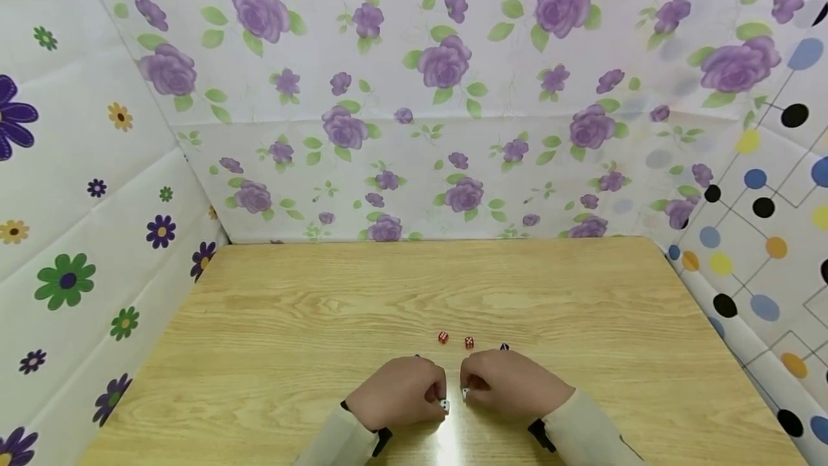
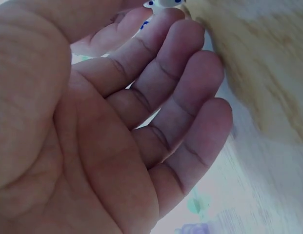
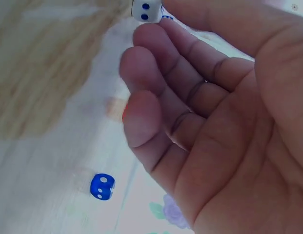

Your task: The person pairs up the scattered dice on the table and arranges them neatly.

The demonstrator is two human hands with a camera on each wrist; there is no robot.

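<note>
My left hand (image 1: 402, 390) pinches a white die (image 1: 444, 405) between thumb and fingertips, low over the wooden table. Facing it a short gap away, my right hand (image 1: 511, 384) pinches a second white die (image 1: 464, 394). Two dark pips show on that one (image 3: 147, 10) in the right wrist view. In the left wrist view, just a sliver of white die (image 2: 166, 3) shows at the top edge, past curled fingers. Two red dice (image 1: 443, 337) lie on the table beyond both hands. A blue die (image 1: 504, 346) sits just behind my right hand, partly covered by it.
A small dark piece (image 1: 417, 357) peeks out behind the left hand's knuckles, mostly hidden. The wood-grain table (image 1: 291, 315) is bordered by a flowered cloth wall (image 1: 401, 164) at the back and patterned cloth at both sides.
</note>
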